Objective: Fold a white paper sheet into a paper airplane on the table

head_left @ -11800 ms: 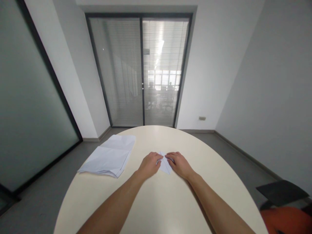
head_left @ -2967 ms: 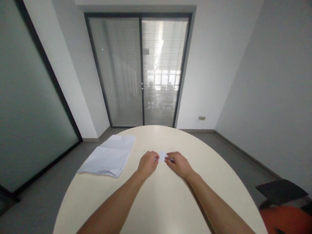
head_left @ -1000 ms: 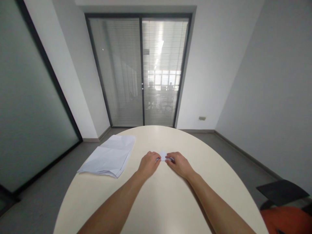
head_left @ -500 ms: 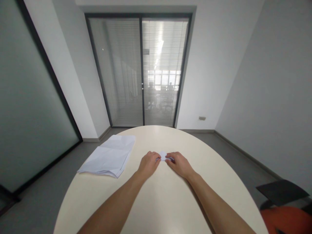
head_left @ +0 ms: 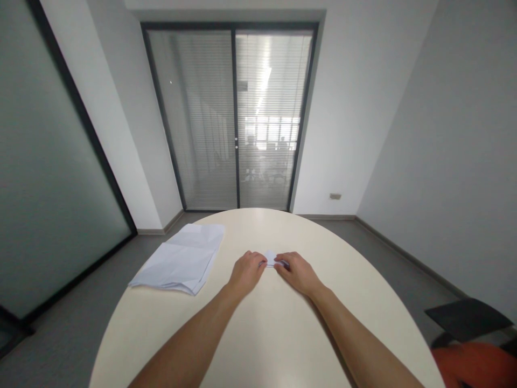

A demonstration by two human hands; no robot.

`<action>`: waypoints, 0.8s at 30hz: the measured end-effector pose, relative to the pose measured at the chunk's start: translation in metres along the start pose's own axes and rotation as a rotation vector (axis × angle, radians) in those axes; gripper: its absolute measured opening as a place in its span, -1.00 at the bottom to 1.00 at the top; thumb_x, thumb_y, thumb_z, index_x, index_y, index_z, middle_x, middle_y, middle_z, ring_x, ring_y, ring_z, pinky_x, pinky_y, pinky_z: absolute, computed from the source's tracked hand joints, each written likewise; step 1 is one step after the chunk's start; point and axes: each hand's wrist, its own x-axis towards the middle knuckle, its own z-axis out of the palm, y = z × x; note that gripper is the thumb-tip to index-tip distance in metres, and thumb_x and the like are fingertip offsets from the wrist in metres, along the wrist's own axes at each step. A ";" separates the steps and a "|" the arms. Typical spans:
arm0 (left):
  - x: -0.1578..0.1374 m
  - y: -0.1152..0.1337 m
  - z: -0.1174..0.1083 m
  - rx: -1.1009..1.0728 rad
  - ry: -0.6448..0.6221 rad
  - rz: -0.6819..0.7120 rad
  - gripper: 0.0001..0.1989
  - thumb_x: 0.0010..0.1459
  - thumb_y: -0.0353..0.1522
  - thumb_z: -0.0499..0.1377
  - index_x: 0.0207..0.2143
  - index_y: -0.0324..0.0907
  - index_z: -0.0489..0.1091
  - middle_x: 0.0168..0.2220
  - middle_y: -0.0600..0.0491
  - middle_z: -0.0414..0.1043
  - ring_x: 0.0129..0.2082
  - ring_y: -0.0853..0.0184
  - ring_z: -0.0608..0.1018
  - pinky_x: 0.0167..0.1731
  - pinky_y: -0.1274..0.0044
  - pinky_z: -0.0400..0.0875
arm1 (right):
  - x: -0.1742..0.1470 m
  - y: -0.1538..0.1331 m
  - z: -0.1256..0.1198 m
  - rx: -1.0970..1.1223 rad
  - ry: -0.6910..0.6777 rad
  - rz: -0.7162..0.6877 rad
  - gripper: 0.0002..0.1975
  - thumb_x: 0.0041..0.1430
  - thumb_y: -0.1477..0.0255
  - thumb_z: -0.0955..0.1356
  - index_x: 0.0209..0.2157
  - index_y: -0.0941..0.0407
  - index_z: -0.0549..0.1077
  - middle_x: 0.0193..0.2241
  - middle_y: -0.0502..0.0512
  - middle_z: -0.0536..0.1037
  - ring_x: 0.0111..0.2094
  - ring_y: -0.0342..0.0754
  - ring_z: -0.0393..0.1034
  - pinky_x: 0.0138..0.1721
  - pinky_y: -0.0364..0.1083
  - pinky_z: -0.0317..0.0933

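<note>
A small folded piece of white paper (head_left: pixel 270 258) lies on the round cream table (head_left: pixel 258 334), between my two hands. My left hand (head_left: pixel 247 271) pinches its left end, fingers curled over it. At the paper's right end, my right hand (head_left: pixel 297 271) grips with thumb and fingers closed. Only the middle of the paper shows, with a peaked upper edge; both ends are hidden under my fingers.
To the left on the table, a stack of creased white paper sheets (head_left: pixel 181 261) reaches the table's edge. A chair with a red seat (head_left: pixel 476 364) and black back stands at the lower right. Beyond the table is a glass door (head_left: pixel 236 118) with blinds.
</note>
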 end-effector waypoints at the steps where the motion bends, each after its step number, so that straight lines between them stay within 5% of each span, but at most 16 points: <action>1: 0.000 0.000 0.000 0.003 0.000 0.001 -0.79 0.33 -0.34 0.07 -0.12 -0.09 0.50 -0.15 0.04 0.55 -0.12 0.24 0.46 -0.07 0.44 0.35 | 0.000 0.000 0.000 0.002 0.002 0.000 -0.69 0.27 0.28 0.28 -0.08 0.07 0.57 -0.11 0.13 0.61 -0.04 0.06 0.42 0.01 -0.02 0.25; 18: 0.001 0.001 -0.002 0.001 0.025 -0.053 -0.79 0.35 -0.33 0.05 -0.14 -0.08 0.48 -0.16 0.05 0.55 -0.14 0.29 0.53 -0.13 0.50 0.36 | -0.001 -0.003 0.000 0.032 0.046 0.002 -0.65 0.29 0.27 0.27 0.00 0.08 0.52 -0.10 0.14 0.59 -0.06 0.06 0.42 -0.01 -0.01 0.25; 24: 0.000 0.005 -0.004 -0.032 0.034 -0.067 -0.78 0.35 -0.33 0.04 -0.13 -0.07 0.48 -0.17 0.07 0.56 -0.18 0.32 0.55 -0.15 0.53 0.37 | 0.001 -0.003 0.002 0.210 0.080 0.072 -0.67 0.26 0.23 0.31 -0.07 0.08 0.54 -0.12 0.16 0.60 -0.17 0.03 0.48 -0.09 -0.02 0.32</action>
